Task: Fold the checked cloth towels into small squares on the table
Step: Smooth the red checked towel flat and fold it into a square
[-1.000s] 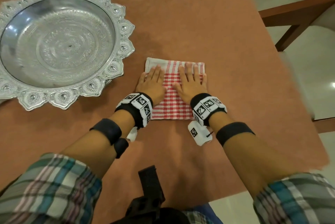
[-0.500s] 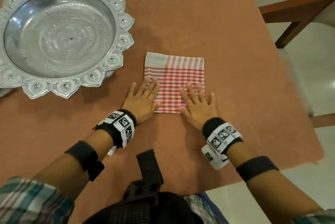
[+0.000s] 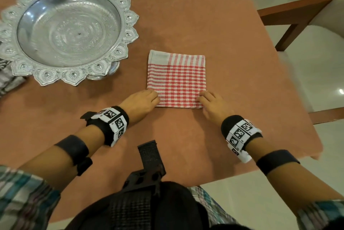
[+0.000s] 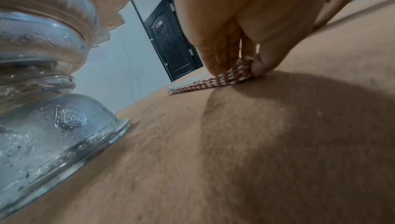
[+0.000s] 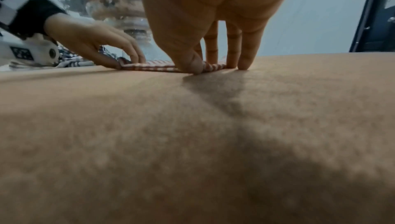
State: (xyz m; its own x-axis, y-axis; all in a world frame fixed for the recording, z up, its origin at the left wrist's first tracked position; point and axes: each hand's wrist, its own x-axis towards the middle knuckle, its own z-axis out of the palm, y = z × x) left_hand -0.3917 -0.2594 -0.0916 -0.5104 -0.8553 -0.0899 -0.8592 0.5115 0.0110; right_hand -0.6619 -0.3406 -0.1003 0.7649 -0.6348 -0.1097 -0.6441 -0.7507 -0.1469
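Observation:
A red-and-white checked towel (image 3: 176,79) lies folded into a flat rectangle on the brown table (image 3: 204,15). My left hand (image 3: 155,97) is at its near left corner. In the left wrist view the thumb and fingers of that hand (image 4: 245,65) pinch the corner of the towel (image 4: 203,82) and lift it slightly. My right hand (image 3: 200,99) is at the near right corner. The right wrist view shows this hand (image 5: 203,66) pinching the edge of the towel (image 5: 149,66), with the left hand (image 5: 126,58) at the other corner.
A large ornate silver pedestal tray (image 3: 128,19) stands at the far left, its foot (image 4: 53,126) close to my left hand. A dark checked cloth (image 3: 7,79) lies at the left edge. A wooden chair (image 3: 297,12) stands beyond the table's right edge.
Both hands slid back from lying flat on the towel to its near edge. They now pinch the two near corners, and the left corner is slightly raised.

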